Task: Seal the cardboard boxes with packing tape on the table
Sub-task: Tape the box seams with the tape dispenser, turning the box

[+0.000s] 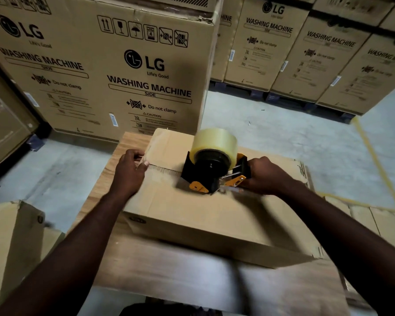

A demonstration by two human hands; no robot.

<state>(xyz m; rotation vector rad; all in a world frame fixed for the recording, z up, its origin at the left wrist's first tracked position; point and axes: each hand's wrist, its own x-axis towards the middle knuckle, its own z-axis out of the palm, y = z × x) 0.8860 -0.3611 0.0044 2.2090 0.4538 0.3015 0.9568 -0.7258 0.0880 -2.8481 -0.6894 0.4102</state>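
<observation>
- Head view: a flat cardboard box (203, 215) lies on the wooden counter (169, 274), its top flaps meeting in a seam that runs left to right.
- The left hand (129, 172) is at the seam's left end, its fingers (135, 154) curled over the flap edge and the thumb pressing on top.
- The right hand (267, 176) grips the handle of a black and orange tape dispenser (205, 176), fingers wrapped tight around it.
- The dispenser sits on the box top, on the seam, right of centre, and carries a roll of clear tape (214, 142).
- Tall washing machine cartons (100, 65) stand on the grey floor (283, 133) behind the counter.
- Another open carton (14, 236) is at lower left.
</observation>
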